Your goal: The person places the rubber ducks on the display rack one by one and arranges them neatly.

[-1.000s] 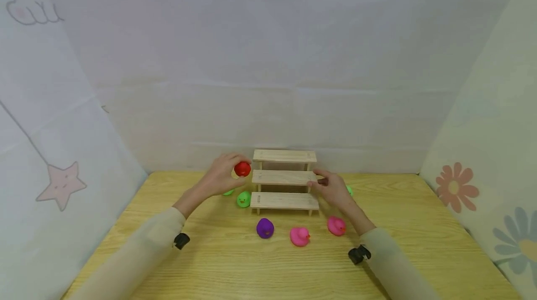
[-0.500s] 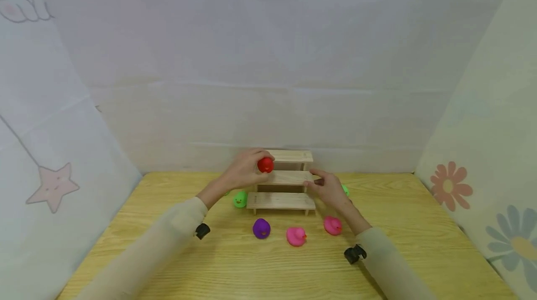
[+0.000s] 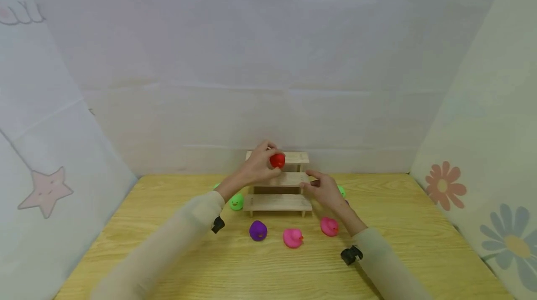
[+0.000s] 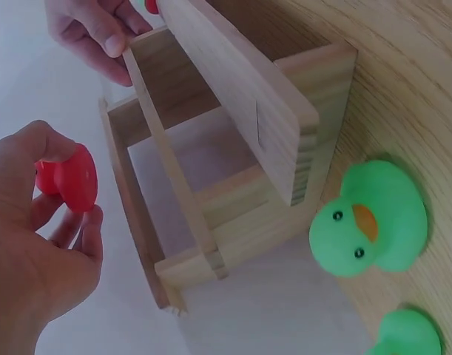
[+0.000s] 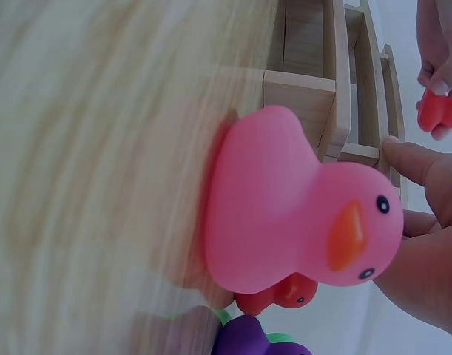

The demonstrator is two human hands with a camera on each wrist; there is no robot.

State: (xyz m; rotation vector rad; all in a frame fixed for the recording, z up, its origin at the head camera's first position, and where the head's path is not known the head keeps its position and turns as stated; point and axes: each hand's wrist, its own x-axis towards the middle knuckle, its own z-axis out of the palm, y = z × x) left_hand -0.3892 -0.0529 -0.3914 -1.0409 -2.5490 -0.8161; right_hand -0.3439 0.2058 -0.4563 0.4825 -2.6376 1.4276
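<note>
My left hand (image 3: pixel 257 168) pinches a red rubber duck (image 3: pixel 277 160) between thumb and fingers. In the head view the duck overlaps the top step of a three-step wooden display stand (image 3: pixel 277 202); the left wrist view shows the duck (image 4: pixel 79 177) beside the upper steps, held in the air. My right hand (image 3: pixel 326 192) grips the right end of the middle step, thumb at its front edge. From the right wrist, a large pink rubber duck (image 5: pixel 274 207) partly covers that hand (image 5: pixel 425 244) and the stand.
Green ducks (image 3: pixel 236 202) stand left of the stand. In front are a purple duck (image 3: pixel 258 230) and two pink ducks, one near the middle (image 3: pixel 292 238). Another green duck (image 3: pixel 341 191) shows behind my right wrist, and a red duck (image 5: pixel 285 293) is low in the right wrist view.
My left hand has carried the red duck rightward from beside the stand to over its upper steps. My right hand keeps its place on the middle step. The head view has shifted slightly.
</note>
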